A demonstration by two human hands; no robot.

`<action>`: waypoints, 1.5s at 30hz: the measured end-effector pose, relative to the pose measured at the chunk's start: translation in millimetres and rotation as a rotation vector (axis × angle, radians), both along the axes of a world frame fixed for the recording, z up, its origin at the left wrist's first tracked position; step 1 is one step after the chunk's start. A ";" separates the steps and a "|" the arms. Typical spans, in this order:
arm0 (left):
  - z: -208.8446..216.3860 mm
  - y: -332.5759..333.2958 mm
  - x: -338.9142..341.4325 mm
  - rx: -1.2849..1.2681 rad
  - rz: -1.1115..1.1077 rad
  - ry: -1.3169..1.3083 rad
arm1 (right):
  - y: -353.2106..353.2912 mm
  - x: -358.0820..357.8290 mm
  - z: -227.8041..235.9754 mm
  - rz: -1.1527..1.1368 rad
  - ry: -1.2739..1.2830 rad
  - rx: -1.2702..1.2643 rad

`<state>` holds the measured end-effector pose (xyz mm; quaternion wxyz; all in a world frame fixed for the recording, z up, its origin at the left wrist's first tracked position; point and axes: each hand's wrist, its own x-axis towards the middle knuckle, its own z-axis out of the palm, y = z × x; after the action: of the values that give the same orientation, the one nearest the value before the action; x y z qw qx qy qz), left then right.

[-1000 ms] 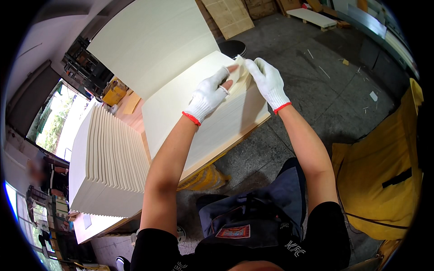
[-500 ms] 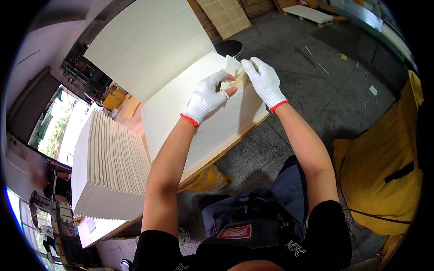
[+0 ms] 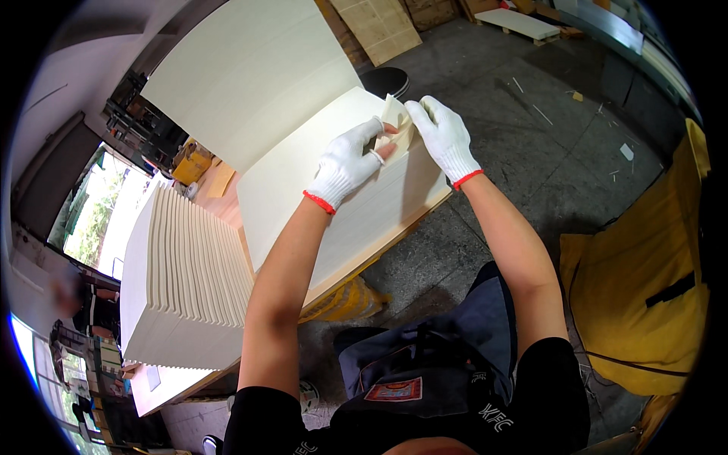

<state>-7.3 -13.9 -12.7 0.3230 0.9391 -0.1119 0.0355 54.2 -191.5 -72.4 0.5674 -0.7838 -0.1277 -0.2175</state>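
Note:
Both hands wear white knit gloves with red cuffs. My left hand (image 3: 350, 161) and my right hand (image 3: 444, 135) meet at the far right corner of a thick stack of cream paper sheets (image 3: 334, 205). Together they pinch a small bunch of lifted sheet corners (image 3: 394, 117) between thumbs and fingers. The stack lies on a wooden table (image 3: 356, 267).
A fanned, stepped pile of cream sheets (image 3: 186, 280) fills the table's left. A larger cream stack (image 3: 250, 72) lies beyond. A yellow cloth-covered seat (image 3: 644, 280) stands at right on the grey concrete floor (image 3: 546, 144). A black round object (image 3: 385, 78) and wooden boards (image 3: 379, 26) are farther off. A person (image 3: 83, 299) stands at far left.
Both hands have stayed at the stack's corner, working the sheet corners; the lifted bunch now stands higher between the fingers.

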 end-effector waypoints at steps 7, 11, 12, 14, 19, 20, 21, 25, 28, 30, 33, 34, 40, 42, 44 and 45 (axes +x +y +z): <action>-4.6 3.1 2.3 0.080 -0.010 -0.101 | 0.7 0.4 0.7 -0.015 0.017 -0.021; 5.3 -2.7 -2.1 0.077 0.005 -0.015 | -2.0 0.0 0.0 0.016 0.035 0.002; 8.5 -5.0 -4.4 0.070 0.017 0.027 | -2.9 -0.6 0.8 0.033 0.052 0.012; 4.2 -2.8 -4.8 0.010 0.009 -0.058 | -3.2 -4.2 5.4 0.031 0.070 -0.037; -6.7 3.1 5.4 0.028 -0.019 -0.095 | -1.5 -0.9 0.0 -0.007 0.018 -0.007; 0.0 -1.0 0.7 0.035 0.001 -0.050 | -0.2 -1.9 -0.4 -0.006 0.016 0.004; 3.3 -3.2 -1.8 0.042 0.020 -0.004 | 0.8 -2.3 -0.8 -0.006 0.014 0.015; -1.5 -0.4 0.3 0.116 0.002 -0.097 | 1.2 -2.3 1.3 0.001 0.042 -0.003; -3.5 -0.2 2.2 0.123 -0.007 -0.141 | -0.2 -1.1 0.0 -0.010 0.042 -0.017; -2.3 -1.4 0.9 0.136 -0.008 -0.135 | -0.3 -0.4 -1.2 -0.016 0.041 -0.020; 4.7 -4.4 -4.0 0.057 -0.019 -0.069 | -0.9 -0.7 -1.3 0.013 0.041 0.023; 3.4 -3.8 -3.6 0.032 -0.018 -0.093 | -1.7 -0.9 -0.3 0.015 0.058 0.002; -6.8 6.0 5.6 0.055 -0.010 -0.097 | 2.2 -1.9 -0.3 -0.005 0.042 0.013; 3.1 -5.4 -1.4 0.077 0.028 -0.016 | 1.0 -1.1 -2.9 -0.027 0.029 0.029; -1.7 -4.4 1.1 0.113 0.011 -0.084 | 0.2 -1.7 -1.6 -0.026 0.050 0.024; -2.9 -3.0 1.1 0.132 0.006 -0.119 | 1.1 -2.0 -1.0 -0.022 0.060 0.022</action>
<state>-6.2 -16.9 -15.6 0.2533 0.9548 -0.1303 0.0845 52.1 -190.4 -73.4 0.5771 -0.7851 -0.0994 -0.2015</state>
